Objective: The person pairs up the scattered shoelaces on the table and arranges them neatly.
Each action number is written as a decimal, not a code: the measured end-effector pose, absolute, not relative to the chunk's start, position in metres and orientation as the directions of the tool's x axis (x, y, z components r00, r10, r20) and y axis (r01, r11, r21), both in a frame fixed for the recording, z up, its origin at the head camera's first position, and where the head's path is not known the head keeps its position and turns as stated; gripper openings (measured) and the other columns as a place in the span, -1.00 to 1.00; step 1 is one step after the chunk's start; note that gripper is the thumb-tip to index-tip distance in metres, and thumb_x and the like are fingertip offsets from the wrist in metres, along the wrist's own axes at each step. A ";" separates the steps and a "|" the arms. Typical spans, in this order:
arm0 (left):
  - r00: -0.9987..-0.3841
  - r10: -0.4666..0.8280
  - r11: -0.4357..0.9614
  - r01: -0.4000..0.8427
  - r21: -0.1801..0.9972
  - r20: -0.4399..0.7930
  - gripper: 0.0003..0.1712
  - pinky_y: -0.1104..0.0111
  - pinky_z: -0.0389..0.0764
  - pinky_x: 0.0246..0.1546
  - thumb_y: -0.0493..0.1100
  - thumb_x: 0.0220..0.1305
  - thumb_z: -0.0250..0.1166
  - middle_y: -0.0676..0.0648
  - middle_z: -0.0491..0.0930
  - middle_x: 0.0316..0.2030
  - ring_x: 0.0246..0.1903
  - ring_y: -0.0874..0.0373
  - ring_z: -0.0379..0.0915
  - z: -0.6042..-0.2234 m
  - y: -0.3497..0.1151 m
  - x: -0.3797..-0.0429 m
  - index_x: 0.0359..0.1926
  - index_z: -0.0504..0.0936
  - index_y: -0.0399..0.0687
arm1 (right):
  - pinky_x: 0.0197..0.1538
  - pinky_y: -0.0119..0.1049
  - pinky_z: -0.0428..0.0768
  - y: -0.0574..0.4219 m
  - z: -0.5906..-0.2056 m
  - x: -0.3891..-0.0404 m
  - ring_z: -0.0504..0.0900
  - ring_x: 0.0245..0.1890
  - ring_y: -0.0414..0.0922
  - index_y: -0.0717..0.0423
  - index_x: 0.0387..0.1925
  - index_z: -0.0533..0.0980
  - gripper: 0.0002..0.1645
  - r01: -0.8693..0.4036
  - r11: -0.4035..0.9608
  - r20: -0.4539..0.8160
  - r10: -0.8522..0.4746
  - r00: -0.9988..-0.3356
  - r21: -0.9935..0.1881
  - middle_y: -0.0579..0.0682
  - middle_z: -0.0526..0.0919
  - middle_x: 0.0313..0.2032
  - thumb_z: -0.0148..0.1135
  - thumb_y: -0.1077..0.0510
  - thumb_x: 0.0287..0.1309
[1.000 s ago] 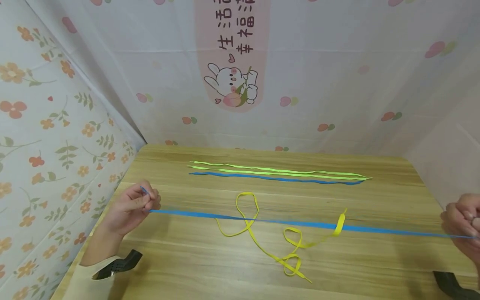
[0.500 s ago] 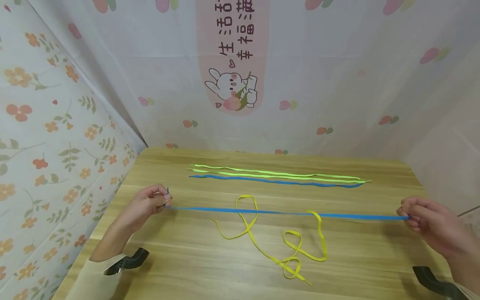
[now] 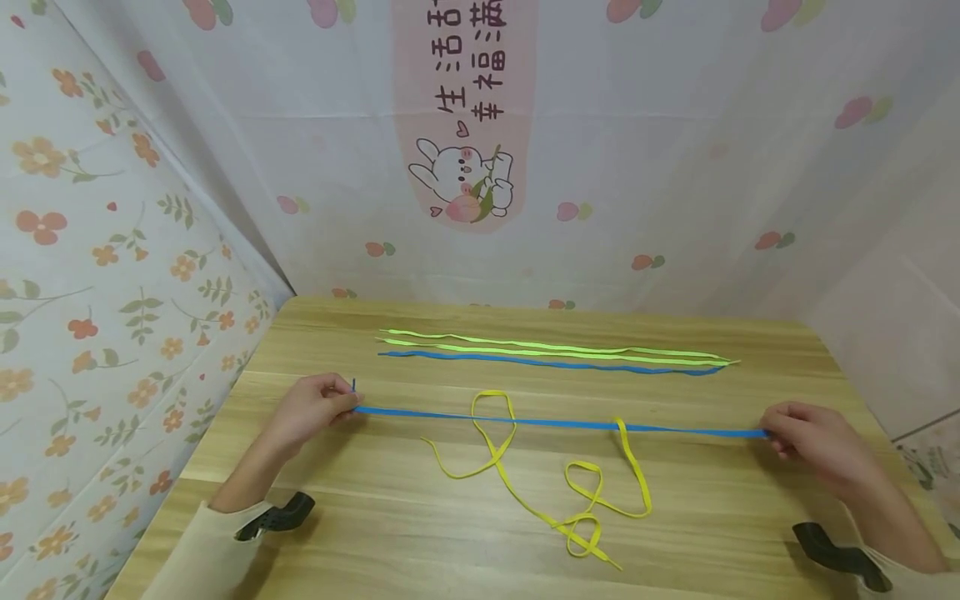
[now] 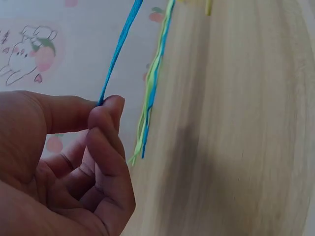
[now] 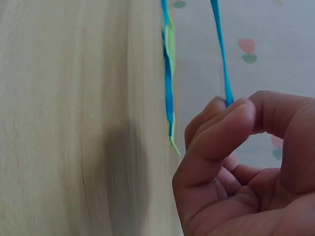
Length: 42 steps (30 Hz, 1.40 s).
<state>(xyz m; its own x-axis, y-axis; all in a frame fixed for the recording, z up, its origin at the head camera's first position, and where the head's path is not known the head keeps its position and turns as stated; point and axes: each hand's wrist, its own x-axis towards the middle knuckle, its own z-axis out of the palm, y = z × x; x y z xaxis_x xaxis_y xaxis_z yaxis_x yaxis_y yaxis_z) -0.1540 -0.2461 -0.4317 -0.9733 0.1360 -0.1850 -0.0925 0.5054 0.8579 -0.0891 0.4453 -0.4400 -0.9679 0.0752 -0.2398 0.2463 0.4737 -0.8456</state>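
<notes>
A flat blue shoelace (image 3: 555,422) is stretched nearly straight between both hands above the table. My left hand (image 3: 318,408) pinches one end between thumb and index finger, and a short blue tip sticks up past the fingers. The other end is pinched by my right hand (image 3: 813,435). Beneath the stretched lace, a yellow shoelace (image 3: 636,468) lies in loose loops, and the blue one crosses over it in the head view. In the left wrist view the blue strand (image 4: 116,54) rises from the fingertips; the right wrist view shows the same at the other end.
Toward the back of the wooden table (image 3: 360,517), two yellow-green shoelaces (image 3: 540,343) and another blue shoelace (image 3: 540,362) lie side by side, roughly straight. Behind them hangs a printed white curtain (image 3: 645,167). A floral curtain (image 3: 135,275) borders the left side.
Both hands have come inward, the right one much farther to the left, shortening the blue span between them. The raised end of the yellow shoelace has dropped and shifted left.
</notes>
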 end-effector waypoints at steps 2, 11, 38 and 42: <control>-0.973 0.141 0.515 -0.084 0.853 -0.181 -0.84 0.33 0.66 -0.31 -0.25 0.52 0.39 -0.12 0.75 -0.36 -0.35 0.07 0.63 -0.433 -0.241 -0.155 -0.20 0.70 -0.32 | -0.34 -0.35 0.63 0.440 -0.438 -0.092 0.54 -0.42 -0.26 0.41 -0.22 0.58 -0.69 0.244 0.549 -0.233 0.092 -0.968 -0.800 -0.07 0.59 -0.41 0.05 0.24 0.63; -0.972 0.155 0.571 -0.055 0.819 -0.174 -0.81 0.40 0.58 -0.40 -0.20 0.46 0.48 -0.01 0.73 -0.49 -0.42 0.14 0.64 -0.433 -0.215 -0.162 -0.27 0.69 -0.22 | -0.30 -0.29 0.49 0.433 -0.438 -0.105 0.52 -0.38 -0.14 0.24 -0.28 0.58 -0.66 0.228 0.750 -0.212 0.119 -0.970 -0.621 -0.03 0.61 -0.42 0.05 0.09 0.58; -0.949 0.311 0.189 0.007 0.982 -0.053 -0.81 0.16 0.80 -0.09 -0.27 0.60 0.35 -0.24 0.81 -0.22 -0.23 -0.04 0.78 -0.408 -0.180 -0.163 -0.14 0.59 -0.36 | -0.35 -0.25 0.57 0.334 -0.412 -0.105 0.56 -0.44 -0.05 0.29 -0.09 0.49 -0.91 -0.039 0.587 -0.113 -0.220 -0.969 -0.808 0.06 0.63 -0.38 0.14 0.29 0.62; -0.935 0.353 0.177 0.021 0.984 -0.044 -0.83 0.16 0.80 -0.10 -0.29 0.60 0.34 -0.30 0.79 -0.21 -0.25 -0.01 0.76 -0.408 -0.177 -0.160 -0.14 0.60 -0.37 | -0.39 -0.27 0.53 0.320 -0.421 -0.105 0.57 -0.48 -0.06 0.25 -0.08 0.53 -0.95 -0.122 0.612 -0.076 -0.289 -0.954 -0.782 -0.04 0.59 -0.42 0.22 0.29 0.58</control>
<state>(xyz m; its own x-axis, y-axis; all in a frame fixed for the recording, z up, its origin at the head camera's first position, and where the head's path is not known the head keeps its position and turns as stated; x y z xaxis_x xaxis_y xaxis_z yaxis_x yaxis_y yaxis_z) -0.1599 -0.1770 -0.4078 -0.9347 0.3527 -0.0438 0.0207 0.1772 0.9840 -0.1052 0.3203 -0.4208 -0.9544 -0.2885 -0.0764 -0.1223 0.6117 -0.7816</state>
